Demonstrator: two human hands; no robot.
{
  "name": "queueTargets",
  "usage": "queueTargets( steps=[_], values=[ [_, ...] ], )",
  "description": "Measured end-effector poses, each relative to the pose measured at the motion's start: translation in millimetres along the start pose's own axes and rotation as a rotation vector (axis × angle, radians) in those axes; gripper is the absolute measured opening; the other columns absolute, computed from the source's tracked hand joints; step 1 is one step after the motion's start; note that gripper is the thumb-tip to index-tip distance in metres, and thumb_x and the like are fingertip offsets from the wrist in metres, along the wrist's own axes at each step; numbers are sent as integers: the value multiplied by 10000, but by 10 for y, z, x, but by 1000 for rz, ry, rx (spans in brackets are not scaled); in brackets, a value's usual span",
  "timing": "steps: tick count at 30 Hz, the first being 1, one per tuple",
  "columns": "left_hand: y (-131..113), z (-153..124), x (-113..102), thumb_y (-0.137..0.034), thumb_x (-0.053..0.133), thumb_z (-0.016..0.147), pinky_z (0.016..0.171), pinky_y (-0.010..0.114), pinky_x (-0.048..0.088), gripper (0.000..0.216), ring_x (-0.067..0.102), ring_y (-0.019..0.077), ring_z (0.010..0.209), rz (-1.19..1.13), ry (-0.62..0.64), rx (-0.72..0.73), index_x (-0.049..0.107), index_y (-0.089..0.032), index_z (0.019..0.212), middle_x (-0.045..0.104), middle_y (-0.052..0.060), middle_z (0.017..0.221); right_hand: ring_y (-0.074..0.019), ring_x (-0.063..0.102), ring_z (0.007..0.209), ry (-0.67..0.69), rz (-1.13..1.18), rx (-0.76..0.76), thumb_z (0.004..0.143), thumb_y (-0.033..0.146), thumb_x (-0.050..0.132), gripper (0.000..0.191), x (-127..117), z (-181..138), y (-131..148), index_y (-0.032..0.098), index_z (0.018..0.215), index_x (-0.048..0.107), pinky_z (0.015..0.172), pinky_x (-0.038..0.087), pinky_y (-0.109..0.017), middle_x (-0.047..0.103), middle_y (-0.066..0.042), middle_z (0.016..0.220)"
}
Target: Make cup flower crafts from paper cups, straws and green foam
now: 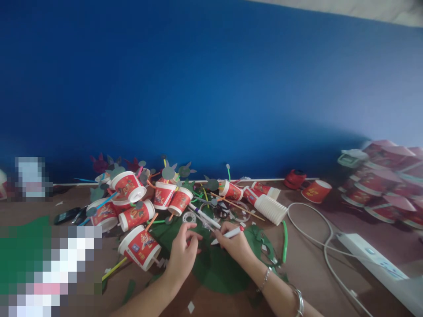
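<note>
The right hand (pixel 234 243) is closed around a white marker (pixel 231 234), which has a red end and is tilted over the green paper (pixel 220 277) on the counter (pixel 297 281). The left hand (pixel 184 252) is near it, on the left, with the fingers loosely bent and partly opened; I cannot tell if it has hold of some small thing. A white ring (pixel 189 217) lies just beyond the left hand. One decorated red cup (pixel 140 247) lies on its side to the left of this hand, and more such cups are heaped behind it. To the right of them, a stack of paper cups (pixel 271 210) lies on its side, near a green strip (pixel 284 242).
</note>
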State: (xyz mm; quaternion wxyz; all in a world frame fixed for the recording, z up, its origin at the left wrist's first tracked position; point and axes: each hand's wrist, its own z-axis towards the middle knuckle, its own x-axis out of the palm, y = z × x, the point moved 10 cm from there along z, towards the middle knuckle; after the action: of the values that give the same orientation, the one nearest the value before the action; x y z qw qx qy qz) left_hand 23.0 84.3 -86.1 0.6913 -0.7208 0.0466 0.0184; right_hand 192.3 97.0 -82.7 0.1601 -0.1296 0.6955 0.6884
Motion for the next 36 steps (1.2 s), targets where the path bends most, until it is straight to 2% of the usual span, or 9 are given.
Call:
queueTargets(
  steps=[9, 17, 25, 32, 36],
  values=[
    [24, -4, 7, -255, 476, 752, 565, 286, 562, 276, 630, 196, 757, -26, -12, -13, 477, -196, 1022, 621, 7, 753, -106, 431, 412, -108, 10, -115, 734, 305, 556, 293, -162, -5, 107, 217, 497, 408, 426, 336, -213, 471, 44, 409],
    [3, -4, 1, -274, 490, 736, 558, 294, 565, 287, 633, 195, 740, -38, -18, -10, 491, -191, 1011, 634, 8, 738, -94, 406, 365, -41, 1, -63, 716, 295, 552, 263, -57, 4, 31, 220, 513, 403, 397, 321, -207, 449, 67, 394],
    [2, -5, 2, -273, 483, 743, 560, 293, 565, 281, 626, 189, 727, -33, -15, -16, 491, -192, 1012, 632, 8, 743, -103, 425, 401, -77, -2, -85, 732, 320, 548, 283, -138, 7, 66, 214, 502, 423, 430, 337, -216, 468, 53, 404],
    [-21, -16, 1, -267, 482, 744, 561, 289, 559, 271, 632, 203, 761, -33, -13, -20, 494, -198, 1006, 625, 9, 739, -90, 378, 362, -61, 19, -42, 695, 283, 547, 246, -91, 12, -13, 221, 510, 398, 378, 281, -204, 437, 69, 376],
    [-17, -14, -5, -270, 493, 736, 555, 287, 557, 271, 634, 199, 742, -44, -21, -19, 505, -198, 996, 628, 9, 734, -92, 383, 382, -110, 3, -60, 698, 277, 550, 250, -149, 12, 19, 216, 497, 413, 391, 291, -204, 446, 61, 386]
  ],
)
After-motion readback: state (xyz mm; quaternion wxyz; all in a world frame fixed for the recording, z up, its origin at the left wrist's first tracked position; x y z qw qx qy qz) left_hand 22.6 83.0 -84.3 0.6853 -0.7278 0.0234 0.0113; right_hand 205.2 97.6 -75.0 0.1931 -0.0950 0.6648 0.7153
